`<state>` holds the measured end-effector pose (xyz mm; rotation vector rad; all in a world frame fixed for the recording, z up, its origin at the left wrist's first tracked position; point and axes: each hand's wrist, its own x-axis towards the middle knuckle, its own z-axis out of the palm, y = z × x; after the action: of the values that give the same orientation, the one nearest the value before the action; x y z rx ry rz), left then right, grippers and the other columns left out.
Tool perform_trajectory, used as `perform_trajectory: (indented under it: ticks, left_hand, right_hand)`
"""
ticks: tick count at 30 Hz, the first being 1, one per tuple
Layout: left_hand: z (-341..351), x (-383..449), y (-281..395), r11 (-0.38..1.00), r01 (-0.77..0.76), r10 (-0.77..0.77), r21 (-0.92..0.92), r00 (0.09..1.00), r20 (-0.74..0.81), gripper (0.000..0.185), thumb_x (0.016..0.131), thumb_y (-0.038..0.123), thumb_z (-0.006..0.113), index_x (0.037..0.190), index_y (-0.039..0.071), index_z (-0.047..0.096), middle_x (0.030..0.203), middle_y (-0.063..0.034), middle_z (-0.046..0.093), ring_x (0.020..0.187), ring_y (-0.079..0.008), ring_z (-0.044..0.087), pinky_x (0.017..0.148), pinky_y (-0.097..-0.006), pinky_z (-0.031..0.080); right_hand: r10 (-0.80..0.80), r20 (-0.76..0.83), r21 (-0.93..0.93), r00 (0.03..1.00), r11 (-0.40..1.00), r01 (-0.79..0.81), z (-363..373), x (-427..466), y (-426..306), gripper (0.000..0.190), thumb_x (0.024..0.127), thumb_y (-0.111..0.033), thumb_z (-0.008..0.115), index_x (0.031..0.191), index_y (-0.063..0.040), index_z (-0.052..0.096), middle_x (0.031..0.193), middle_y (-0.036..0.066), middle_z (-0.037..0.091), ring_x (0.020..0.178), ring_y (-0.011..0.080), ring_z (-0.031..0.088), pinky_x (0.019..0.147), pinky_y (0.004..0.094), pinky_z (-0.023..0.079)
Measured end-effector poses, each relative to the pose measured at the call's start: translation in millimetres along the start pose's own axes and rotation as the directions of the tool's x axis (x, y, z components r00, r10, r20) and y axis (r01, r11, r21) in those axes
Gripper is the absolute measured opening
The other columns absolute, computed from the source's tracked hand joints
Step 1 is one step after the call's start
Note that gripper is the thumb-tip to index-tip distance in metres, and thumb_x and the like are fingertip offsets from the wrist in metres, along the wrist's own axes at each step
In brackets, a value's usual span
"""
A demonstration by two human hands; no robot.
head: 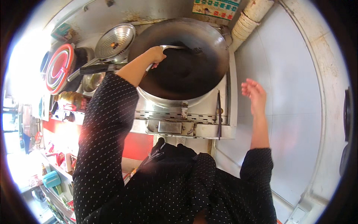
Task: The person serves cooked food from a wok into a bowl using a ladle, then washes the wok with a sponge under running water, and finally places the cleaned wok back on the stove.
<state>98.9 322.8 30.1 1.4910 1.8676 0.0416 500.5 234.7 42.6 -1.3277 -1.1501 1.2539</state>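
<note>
My left hand (157,56) grips the handle of a metal cooking utensil (174,46); its head reaches over the inside of a large dark wok (181,75), and its exact shape is hard to make out. The wok sits in a round metal stove ring (165,103), and its bottom looks black. To the right, beyond the stove's edge, my right hand (254,91) hangs in the air with half-curled fingers and nothing seen in it.
Left of the wok, a perforated strainer (114,42) rests on a metal pot, near red-rimmed round containers (59,70) and a metal bowl (93,81). A thin dark rod (219,117) lies across the stove's front edge. A thick pipe (247,23) rises at the back right.
</note>
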Motion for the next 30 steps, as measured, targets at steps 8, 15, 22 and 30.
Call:
perform_trajectory:
  ticks: [8, 15, 22, 30]
  left_hand:
    - [67, 47, 33, 0.988, -0.06, 0.043, -0.141, 0.992, -0.121, 0.027, 0.088, 0.015, 0.053, 0.074, -0.009, 0.055, 0.057, -0.0131, 0.056, 0.043, -0.0208, 0.055, 0.042, -0.0367, 0.044]
    - [39, 4, -4, 0.899, -0.363, 0.418, 0.245, 0.877, -0.235, 0.043, 0.082, 0.033, 0.057, 0.102, -0.005, 0.06, 0.097, -0.0219, 0.062, 0.088, -0.0333, 0.061, 0.079, -0.0391, 0.047]
    - [-72, -109, -112, 0.664, 0.274, 0.123, 0.696, 0.878, -0.463, 0.057, 0.072, 0.05, 0.064, 0.117, 0.014, 0.055, 0.114, -0.011, 0.053, 0.11, -0.0284, 0.049, 0.09, -0.0491, 0.035]
    - [-81, -173, -159, 0.702, 0.042, 0.136, 0.711, 0.972, -0.193, 0.053, 0.069, 0.039, 0.07, 0.113, 0.013, 0.056, 0.1, -0.0147, 0.062, 0.091, -0.0323, 0.06, 0.077, -0.0409, 0.048]
  right_hand:
    - [0.079, -0.133, 0.081, 0.988, 0.994, -0.068, -30, -136, 65, 0.019, 0.084, -0.006, 0.052, 0.101, 0.002, 0.059, 0.085, 0.011, 0.064, 0.073, 0.0142, 0.058, 0.067, 0.0272, 0.049]
    - [0.109, 0.031, 0.156, 0.994, 0.981, -0.112, 14, -154, 58, 0.015, 0.084, -0.002, 0.051, 0.096, 0.002, 0.059, 0.081, 0.011, 0.064, 0.068, 0.0146, 0.057, 0.063, 0.0259, 0.047]
    - [0.153, 0.212, 0.118, 0.965, 0.976, -0.181, 43, -177, 68, 0.013, 0.084, 0.0, 0.05, 0.094, 0.001, 0.058, 0.077, 0.011, 0.063, 0.064, 0.0112, 0.055, 0.06, 0.0224, 0.045]
    - [0.205, 0.254, 0.042, 0.945, 0.974, -0.222, 76, -208, 93, 0.013, 0.084, -0.001, 0.05, 0.093, 0.001, 0.059, 0.076, 0.009, 0.063, 0.059, 0.0085, 0.053, 0.055, 0.0206, 0.043]
